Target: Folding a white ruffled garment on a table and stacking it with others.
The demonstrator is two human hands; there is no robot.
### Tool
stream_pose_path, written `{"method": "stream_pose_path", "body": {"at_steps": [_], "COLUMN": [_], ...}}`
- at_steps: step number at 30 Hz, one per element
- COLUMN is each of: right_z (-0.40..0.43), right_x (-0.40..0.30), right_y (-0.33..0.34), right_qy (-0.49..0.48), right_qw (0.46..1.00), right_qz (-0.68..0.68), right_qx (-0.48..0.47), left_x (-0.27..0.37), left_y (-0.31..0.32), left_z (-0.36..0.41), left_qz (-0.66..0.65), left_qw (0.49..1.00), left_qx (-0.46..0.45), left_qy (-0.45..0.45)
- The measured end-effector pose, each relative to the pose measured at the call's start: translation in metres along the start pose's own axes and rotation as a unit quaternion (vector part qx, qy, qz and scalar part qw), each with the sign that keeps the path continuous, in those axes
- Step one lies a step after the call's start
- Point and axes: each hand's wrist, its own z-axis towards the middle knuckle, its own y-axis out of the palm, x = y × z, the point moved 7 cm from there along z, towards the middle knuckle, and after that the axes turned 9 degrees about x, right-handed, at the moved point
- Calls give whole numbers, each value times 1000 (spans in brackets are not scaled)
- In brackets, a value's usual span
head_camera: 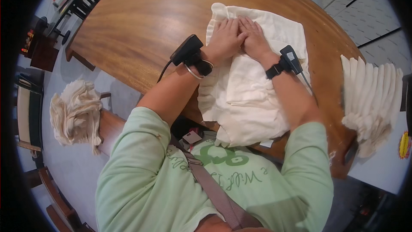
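A cream cloth garment (283, 35) lies on the wooden table, its upper part spread fairly flat and its lower part rumpled into folds. Along its left side runs a ruffled, gathered edge (206, 103). My left hand (227, 37) rests palm down on the upper part, near that edge. Beside it, also palm down, is my right hand (253, 38); the two hands touch, with the left thumb against the right hand. Neither hand grips the fabric. At the garment's bottom a small white tag (266, 143) sticks out towards me.
The wooden table (154, 16) extends away in front. On the right, pleated cream cloths (370, 87) are piled by a white surface (376, 170). A crumpled heap of cream cloth (77, 112) sits on a wooden support at left. Cables hang from both wrist devices.
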Motion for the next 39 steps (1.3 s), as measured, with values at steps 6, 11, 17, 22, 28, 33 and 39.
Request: {"method": "stream_pose_path", "body": {"at_steps": [6, 11, 17, 22, 28, 33, 39], "right_z": [4, 8, 3, -19, -151, -195, -207], "right_x": [-2, -7, 5, -7, -32, -65, -59], "right_y": [-9, -17, -20, -102, -225, -233, -221], "right_qy": [36, 29, 23, 86, 84, 102, 110], "right_qw": [999, 999, 997, 974, 962, 972, 987], "right_qz": [7, 20, 64, 199, 181, 38, 50], "right_qx": [-18, 0, 27, -69, -184, -208, -107], "left_x": [-44, -56, -54, 23, 66, 69, 89], "left_y": [-16, -15, -11, -82, -94, -82, -90], "left_z": [-29, -28, -25, -74, -155, -167, -163], "left_qz": [140, 155, 186, 48, 36, 18, -16], "left_qw": [987, 986, 981, 983, 940, 938, 935], "left_qx": [-74, -68, -43, -66, -224, -202, -243], "left_qy": [4, -7, 35, 163, 254, 280, 258]}}
